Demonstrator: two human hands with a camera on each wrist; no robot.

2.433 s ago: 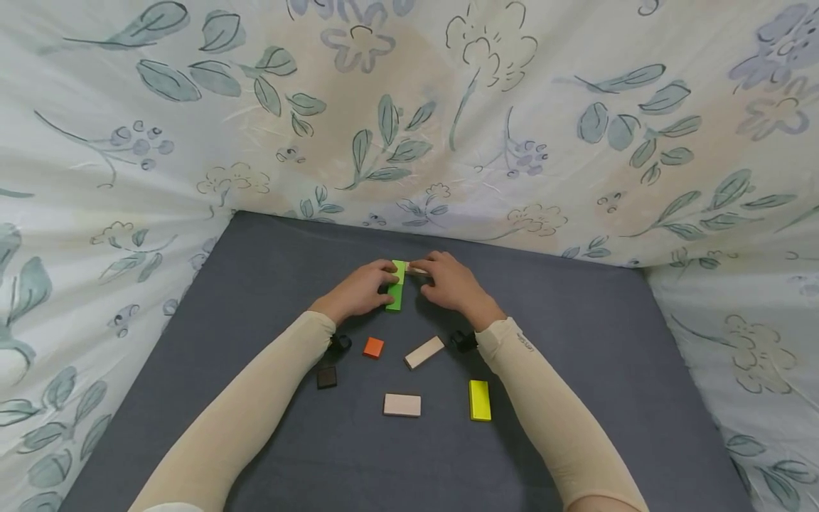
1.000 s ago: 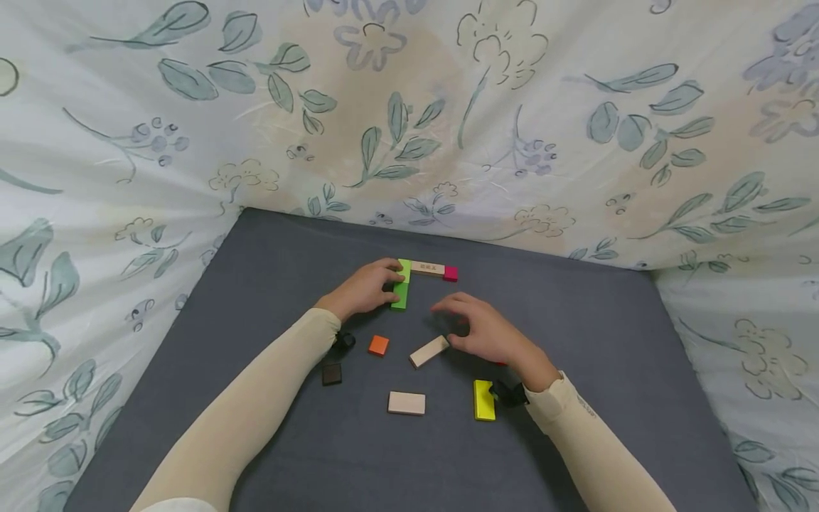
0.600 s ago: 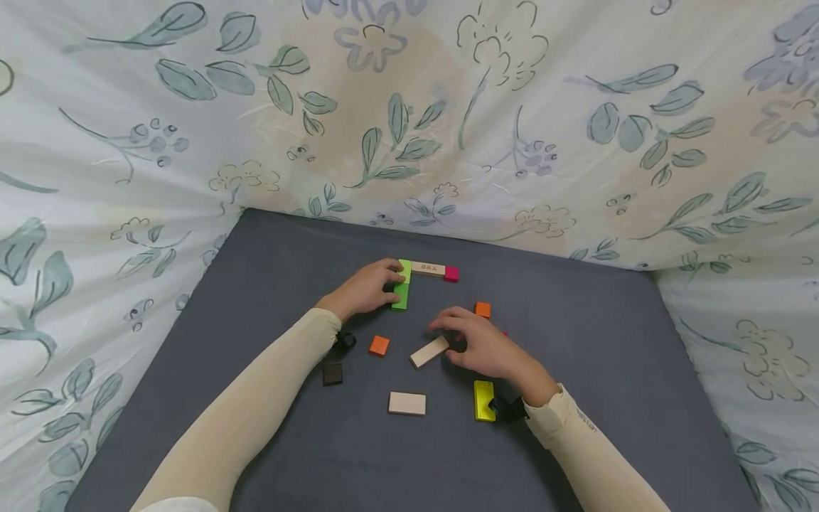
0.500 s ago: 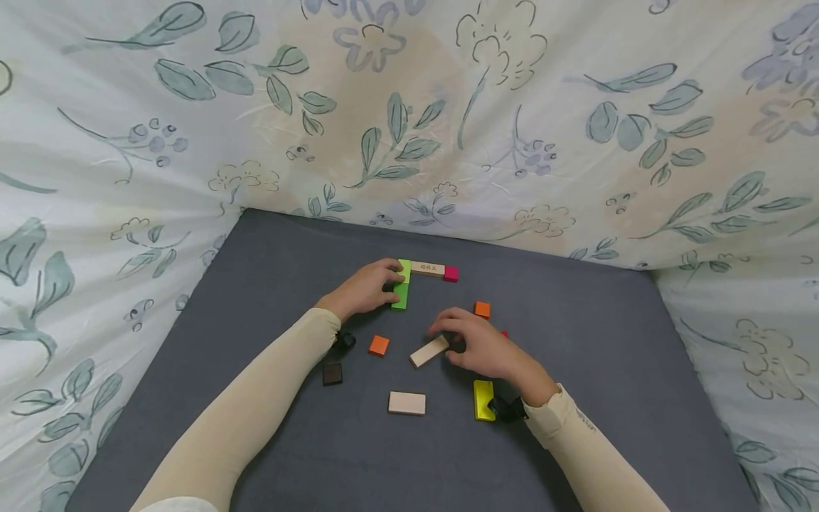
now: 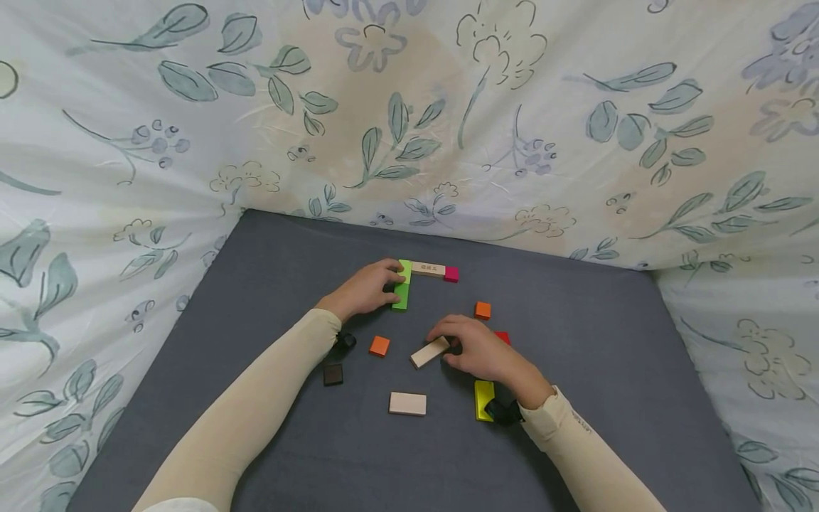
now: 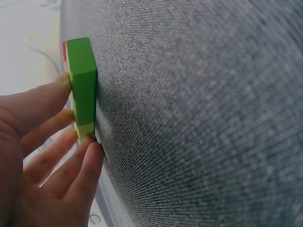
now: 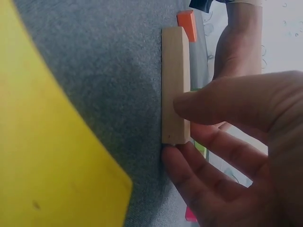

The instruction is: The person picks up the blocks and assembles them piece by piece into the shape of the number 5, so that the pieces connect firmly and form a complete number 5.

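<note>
Fingers and thumb of my left hand (image 5: 361,290) rest on a lime block (image 5: 406,270) and the green block (image 5: 400,296) joined to its near end. In the left wrist view, the thumb touches the green block (image 6: 83,90). With thumb and fingers, my right hand (image 5: 476,348) grips the right end of a plain wooden block (image 5: 429,353), which lies slanted on the cloth. The right wrist view shows the thumb across this wooden block (image 7: 174,71) and fingertips at its end. From the lime block, a printed wooden block (image 5: 428,269) runs right to a magenta block (image 5: 451,274).
Orange blocks (image 5: 379,346) (image 5: 483,310), a dark brown block (image 5: 333,375) and a pale block (image 5: 407,404) lie on the grey cloth (image 5: 288,448). A red block (image 5: 502,337) and a yellow block (image 5: 484,400) are partly covered by the right arm. Floral curtains (image 5: 422,128) surround the surface.
My right hand has left the printed wooden block at the back and come nearer, down to the slanted wooden block. The left hand stays at the green blocks.
</note>
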